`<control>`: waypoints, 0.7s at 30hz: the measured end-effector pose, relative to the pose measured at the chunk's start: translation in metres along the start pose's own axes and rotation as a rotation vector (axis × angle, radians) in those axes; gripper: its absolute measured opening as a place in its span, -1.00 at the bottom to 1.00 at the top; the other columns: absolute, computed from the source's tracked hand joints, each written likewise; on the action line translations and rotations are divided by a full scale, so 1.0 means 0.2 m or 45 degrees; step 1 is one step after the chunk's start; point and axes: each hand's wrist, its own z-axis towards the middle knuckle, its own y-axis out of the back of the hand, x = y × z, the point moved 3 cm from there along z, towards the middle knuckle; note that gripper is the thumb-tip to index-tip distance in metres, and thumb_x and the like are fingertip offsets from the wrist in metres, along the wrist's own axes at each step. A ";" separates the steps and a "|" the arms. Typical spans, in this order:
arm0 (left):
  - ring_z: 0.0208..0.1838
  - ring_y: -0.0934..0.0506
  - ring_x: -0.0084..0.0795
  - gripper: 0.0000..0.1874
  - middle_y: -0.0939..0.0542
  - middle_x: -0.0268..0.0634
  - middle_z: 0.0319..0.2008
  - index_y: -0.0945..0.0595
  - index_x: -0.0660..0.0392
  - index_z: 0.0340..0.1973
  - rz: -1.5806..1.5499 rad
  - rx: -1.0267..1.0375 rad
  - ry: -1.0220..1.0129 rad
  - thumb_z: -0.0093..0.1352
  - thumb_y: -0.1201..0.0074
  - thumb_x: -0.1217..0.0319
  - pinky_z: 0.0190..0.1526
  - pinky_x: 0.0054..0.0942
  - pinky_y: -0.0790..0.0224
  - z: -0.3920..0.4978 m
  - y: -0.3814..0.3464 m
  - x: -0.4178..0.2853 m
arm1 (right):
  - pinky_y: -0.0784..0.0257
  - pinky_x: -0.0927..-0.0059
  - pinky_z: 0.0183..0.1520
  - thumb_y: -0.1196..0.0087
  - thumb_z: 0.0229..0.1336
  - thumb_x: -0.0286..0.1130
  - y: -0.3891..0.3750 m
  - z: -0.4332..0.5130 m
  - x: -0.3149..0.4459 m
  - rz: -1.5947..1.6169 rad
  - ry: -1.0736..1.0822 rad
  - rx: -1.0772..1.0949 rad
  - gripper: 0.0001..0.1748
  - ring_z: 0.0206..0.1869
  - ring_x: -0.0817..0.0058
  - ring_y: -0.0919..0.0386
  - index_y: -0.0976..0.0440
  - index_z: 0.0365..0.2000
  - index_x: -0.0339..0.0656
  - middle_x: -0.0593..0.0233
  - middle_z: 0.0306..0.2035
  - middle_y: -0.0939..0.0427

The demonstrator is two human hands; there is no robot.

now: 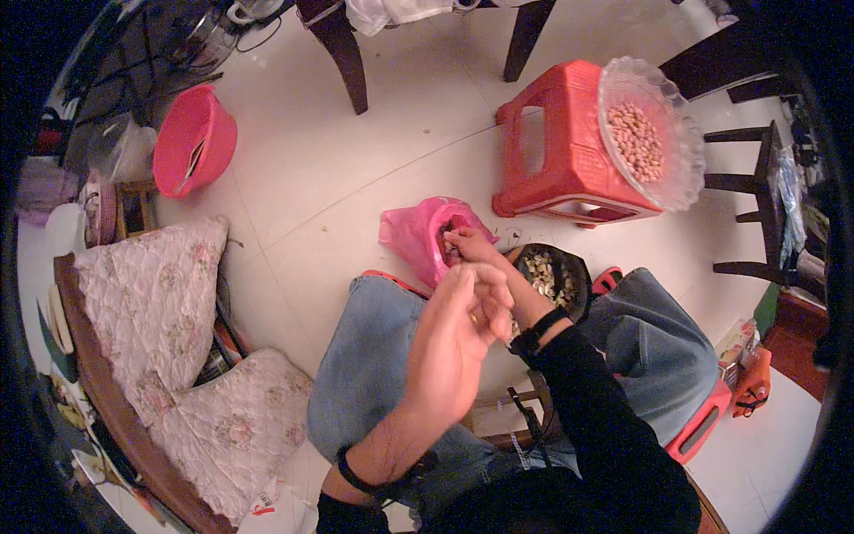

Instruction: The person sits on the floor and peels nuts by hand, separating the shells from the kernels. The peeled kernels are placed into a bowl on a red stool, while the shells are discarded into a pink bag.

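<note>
My right hand (471,244) reaches into the mouth of a pink plastic bag (412,230) on the floor between my feet. Its fingertips are bent among dark contents that look like peanuts, and I cannot tell whether they grip one. Nearer to the camera is my left hand (454,340), raised over my lap with its fingers curled; whatever its palm may hold is hidden. Beside the bag, partly behind my right forearm, a black container (582,267) holds pale broken shells (550,275).
A scalloped clear bowl (687,143) of shelled peanuts (635,141) rests on a red plastic stool (554,147). A pink basin (220,133) stands far left. Quilted floral fabric (153,294) covers a seat at the left. Dark wooden legs (340,60) rise at the back.
</note>
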 end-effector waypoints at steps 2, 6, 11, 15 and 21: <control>-0.38 -0.38 -0.54 -0.66 -0.53 -0.35 -0.28 -0.53 0.14 -0.07 -0.022 0.016 -0.022 0.54 0.12 0.13 -0.26 -0.48 -0.25 0.03 -0.01 0.05 | -0.53 0.47 -0.40 -0.02 0.35 -0.26 0.03 -0.24 0.14 0.251 0.079 0.073 -0.78 -0.41 0.51 -0.56 -0.54 -0.35 -0.16 0.38 -0.47 -0.55; -0.35 -0.46 -0.57 -0.69 -0.57 -0.37 -0.32 -0.57 0.12 -0.14 -0.010 -0.050 -0.137 0.53 0.07 0.13 -0.23 -0.53 -0.34 0.14 0.02 0.14 | -0.64 0.48 -0.23 0.02 0.38 -0.28 0.15 -0.63 0.39 0.783 0.072 0.326 -0.74 -0.24 0.46 -0.62 -0.50 -0.14 -0.26 0.26 -0.26 -0.60; -0.19 -0.54 -0.49 -0.70 -0.62 -0.35 -0.22 -0.57 0.10 -0.06 0.059 -0.279 -0.290 0.52 0.06 0.15 -0.04 -0.44 -0.39 0.28 0.02 0.30 | -0.50 0.29 0.18 0.19 0.44 -0.31 0.27 -1.08 0.65 1.104 0.385 0.467 -0.60 0.08 0.18 -0.54 -0.41 0.06 -0.43 -0.02 0.01 -0.55; -0.06 -0.54 -0.42 -0.66 -0.62 -0.31 -0.14 -0.56 0.10 -0.08 0.003 -0.182 -0.251 0.55 0.19 0.13 0.06 -0.36 -0.35 0.40 -0.08 0.51 | -0.48 0.25 0.21 0.20 0.45 -0.31 0.30 -1.36 0.73 1.102 0.534 0.355 -0.63 0.07 0.22 -0.54 -0.40 0.04 -0.41 0.07 -0.05 -0.56; -0.03 -0.53 -0.38 -0.57 -0.62 -0.27 -0.15 -0.58 0.11 -0.08 -0.193 0.598 -0.223 0.59 0.36 0.11 0.08 -0.37 -0.32 0.50 -0.24 0.68 | -0.34 0.32 0.25 0.18 0.46 -0.25 0.30 -1.49 0.75 0.983 0.783 0.162 -0.62 0.07 0.37 -0.50 -0.44 0.00 -0.34 0.21 -0.06 -0.55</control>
